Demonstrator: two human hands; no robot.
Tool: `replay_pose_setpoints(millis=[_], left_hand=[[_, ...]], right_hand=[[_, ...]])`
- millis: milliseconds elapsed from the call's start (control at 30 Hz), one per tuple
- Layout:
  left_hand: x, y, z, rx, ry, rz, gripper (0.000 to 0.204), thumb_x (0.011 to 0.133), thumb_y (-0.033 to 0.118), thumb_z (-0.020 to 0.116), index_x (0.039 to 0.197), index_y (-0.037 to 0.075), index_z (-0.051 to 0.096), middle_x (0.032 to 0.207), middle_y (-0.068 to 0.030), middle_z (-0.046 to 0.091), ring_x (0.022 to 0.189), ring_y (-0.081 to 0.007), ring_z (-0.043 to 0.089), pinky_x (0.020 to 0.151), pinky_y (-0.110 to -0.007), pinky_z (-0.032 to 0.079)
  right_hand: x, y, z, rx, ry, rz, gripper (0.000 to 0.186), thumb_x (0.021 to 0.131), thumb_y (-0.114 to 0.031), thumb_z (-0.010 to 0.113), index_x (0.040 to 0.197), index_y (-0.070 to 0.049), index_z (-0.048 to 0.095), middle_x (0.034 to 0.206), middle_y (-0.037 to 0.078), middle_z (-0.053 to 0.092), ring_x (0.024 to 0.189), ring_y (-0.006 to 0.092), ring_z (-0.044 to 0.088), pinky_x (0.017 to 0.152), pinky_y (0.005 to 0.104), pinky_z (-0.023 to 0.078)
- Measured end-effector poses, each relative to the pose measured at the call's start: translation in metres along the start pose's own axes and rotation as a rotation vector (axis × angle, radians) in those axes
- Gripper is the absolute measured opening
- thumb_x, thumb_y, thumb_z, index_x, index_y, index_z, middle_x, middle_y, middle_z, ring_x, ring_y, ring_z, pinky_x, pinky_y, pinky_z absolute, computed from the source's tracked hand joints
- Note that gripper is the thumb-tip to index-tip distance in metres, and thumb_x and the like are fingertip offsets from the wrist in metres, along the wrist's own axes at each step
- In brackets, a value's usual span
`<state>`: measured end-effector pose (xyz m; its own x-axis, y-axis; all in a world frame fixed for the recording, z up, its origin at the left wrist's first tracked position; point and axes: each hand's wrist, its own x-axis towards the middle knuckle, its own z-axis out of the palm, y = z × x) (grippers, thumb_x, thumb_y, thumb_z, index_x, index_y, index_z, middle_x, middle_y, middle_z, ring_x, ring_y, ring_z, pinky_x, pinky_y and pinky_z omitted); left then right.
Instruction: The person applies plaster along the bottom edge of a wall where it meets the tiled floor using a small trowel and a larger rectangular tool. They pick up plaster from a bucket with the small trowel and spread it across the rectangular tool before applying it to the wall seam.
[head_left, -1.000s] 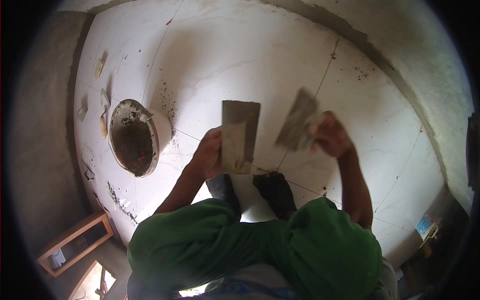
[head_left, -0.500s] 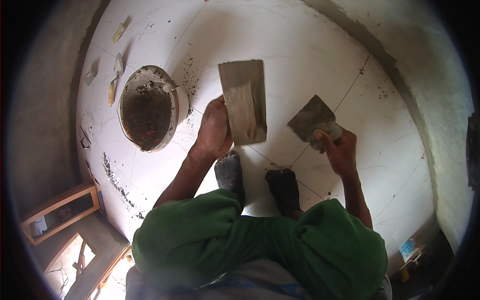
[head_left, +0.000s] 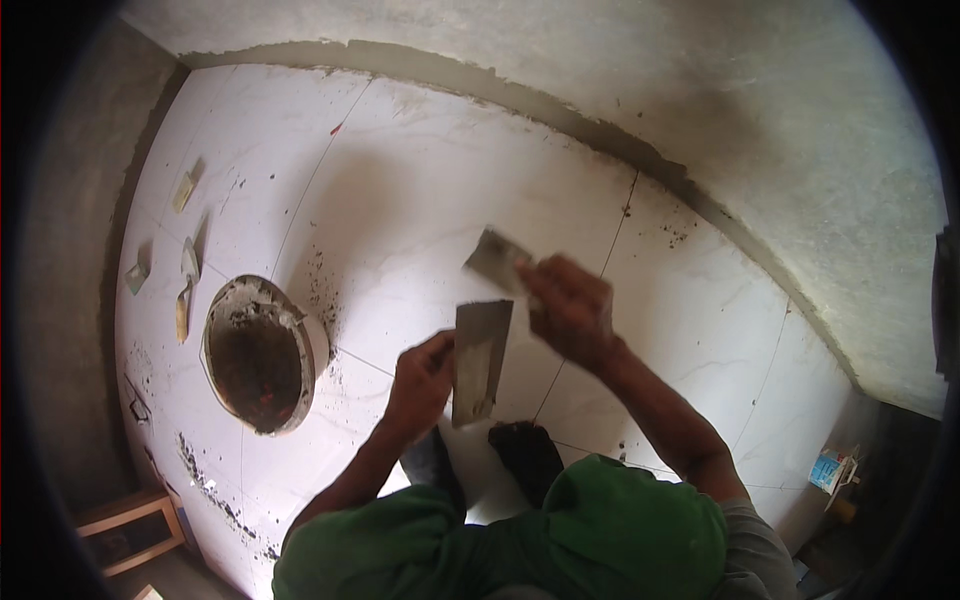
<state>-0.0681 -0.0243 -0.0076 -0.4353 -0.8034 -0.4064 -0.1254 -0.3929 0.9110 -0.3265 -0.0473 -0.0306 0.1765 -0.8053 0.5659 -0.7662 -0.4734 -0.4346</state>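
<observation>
My left hand (head_left: 422,378) grips a flat rectangular steel trowel (head_left: 480,360) smeared with grey mortar, its blade standing upright in front of me. My right hand (head_left: 568,305) holds a smaller metal scraper (head_left: 494,260) just above and beside the trowel's top edge. The two blades are close together, nearly touching. Both tools hover over a white tiled floor (head_left: 420,200). My dark shoes (head_left: 526,452) stand on the tiles below the hands.
A round bucket (head_left: 258,352) caked with dark mortar sits on the tiles at my left. Small tile wedges (head_left: 186,268) lie beyond it. A grey plastered wall (head_left: 700,110) borders the far side. A wooden frame (head_left: 130,530) is at lower left, a small packet (head_left: 828,470) at right.
My right hand has risen and moved left, bringing the scraper to the trowel's top. The left hand has lowered its trowel toward me. The view has shifted right.
</observation>
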Motion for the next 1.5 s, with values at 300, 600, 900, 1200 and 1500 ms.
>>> replay_pose_setpoints(millis=[300, 600, 900, 1200, 1500], left_hand=[[-0.011, -0.027, -0.021, -0.246, 0.093, -0.209, 0.027, 0.110, 0.010, 0.056, 0.132, -0.001, 0.067, 0.110, -0.0048, 0.075, 0.096, -0.0074, 0.068, 0.085, -0.025, 0.055], [-0.015, -0.023, -0.034, -0.320, 0.162, -0.246, 0.029, 0.109, 0.009, 0.056, 0.135, -0.001, 0.066, 0.117, -0.0078, 0.075, 0.099, -0.0112, 0.072, 0.088, -0.029, 0.059], [-0.006, -0.024, -0.028, -0.295, 0.163, -0.228, 0.032, 0.109, 0.008, 0.057, 0.138, -0.003, 0.063, 0.121, -0.0102, 0.075, 0.103, -0.0144, 0.072, 0.092, -0.031, 0.060], [-0.027, -0.033, -0.032, -0.336, 0.195, -0.244, 0.034, 0.108, 0.007, 0.057, 0.140, -0.004, 0.061, 0.124, -0.0113, 0.073, 0.107, -0.0154, 0.072, 0.094, -0.032, 0.059], [-0.038, -0.026, -0.038, -0.404, 0.161, -0.108, 0.034, 0.108, 0.004, 0.056, 0.141, -0.006, 0.060, 0.126, -0.0118, 0.073, 0.108, -0.0156, 0.071, 0.095, -0.032, 0.058]], right_hand=[[0.053, 0.207, 0.083, -0.219, 0.238, 0.539, 0.026, 0.091, -0.028, 0.075, 0.098, -0.003, 0.077, 0.091, 0.017, 0.072, 0.079, 0.0387, 0.070, 0.072, 0.0480, 0.056], [-0.015, 0.238, 0.028, -0.282, 0.289, 0.828, 0.022, 0.091, -0.023, 0.075, 0.091, -0.001, 0.075, 0.085, 0.021, 0.071, 0.077, 0.0419, 0.071, 0.073, 0.0509, 0.055], [0.066, 0.233, 0.098, -0.372, 0.122, 0.543, 0.021, 0.094, -0.023, 0.067, 0.089, -0.003, 0.072, 0.087, 0.023, 0.071, 0.083, 0.0434, 0.070, 0.078, 0.0535, 0.056], [0.022, 0.250, 0.036, -0.258, 0.152, 0.547, 0.040, 0.099, -0.038, 0.066, 0.087, 0.000, 0.073, 0.078, 0.023, 0.070, 0.082, 0.0468, 0.070, 0.077, 0.0544, 0.054], [0.018, 0.211, -0.018, -0.195, 0.125, 0.984, 0.034, 0.095, -0.031, 0.072, 0.089, 0.003, 0.074, 0.085, 0.025, 0.071, 0.083, 0.0447, 0.070, 0.075, 0.0516, 0.054]])
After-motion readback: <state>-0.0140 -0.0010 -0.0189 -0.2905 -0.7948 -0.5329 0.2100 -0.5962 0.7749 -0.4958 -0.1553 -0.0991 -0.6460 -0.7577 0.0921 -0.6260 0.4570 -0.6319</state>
